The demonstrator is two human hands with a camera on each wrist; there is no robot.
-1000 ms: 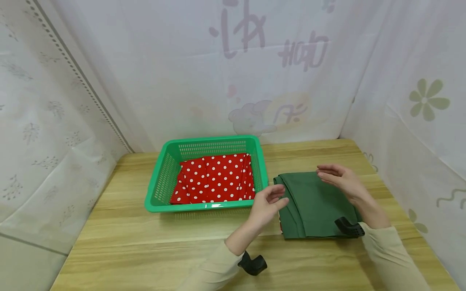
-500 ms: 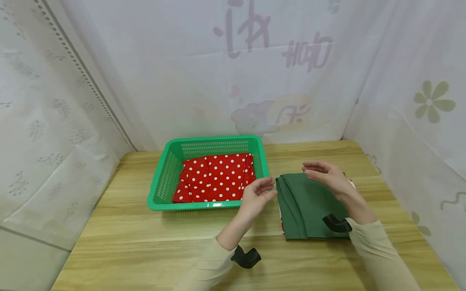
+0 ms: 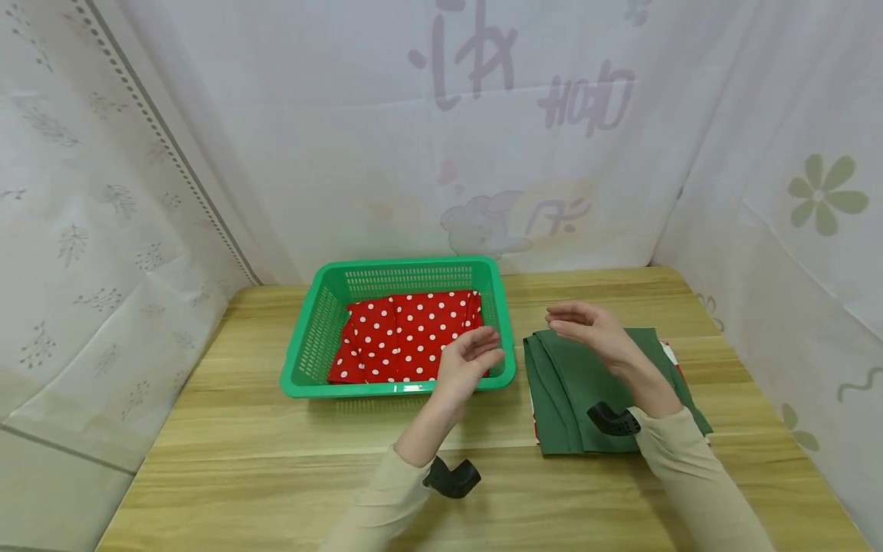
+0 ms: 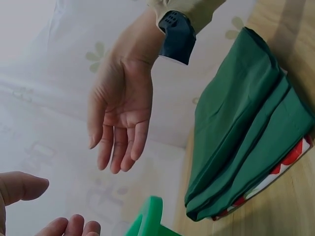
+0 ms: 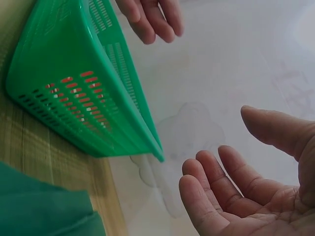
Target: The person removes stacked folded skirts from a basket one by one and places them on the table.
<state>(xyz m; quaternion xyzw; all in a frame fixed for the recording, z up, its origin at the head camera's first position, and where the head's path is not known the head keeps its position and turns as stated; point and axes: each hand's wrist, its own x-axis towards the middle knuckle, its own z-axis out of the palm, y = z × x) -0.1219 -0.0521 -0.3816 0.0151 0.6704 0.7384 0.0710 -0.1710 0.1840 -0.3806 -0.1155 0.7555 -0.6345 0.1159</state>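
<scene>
My left hand hovers over the front right part of the green plastic basket, fingers loosely bent and holding nothing. Inside the basket lies a folded red cloth with white dots. Above the folded green cloth my right hand hangs in the air with relaxed fingers and nothing in them. In the left wrist view, the right hand shows its palm, apart from the green cloth. A red and white patterned layer shows under the green cloth's edge.
Both cloth and basket rest on a wooden table. A pale printed curtain stands behind the table and along its sides. The basket and the green cloth lie side by side with a narrow strip of table between them.
Both hands have moved left in the head view, the left from beside the green cloth to over the basket's front rim, the right across the green cloth. The cloths and basket stay in place.
</scene>
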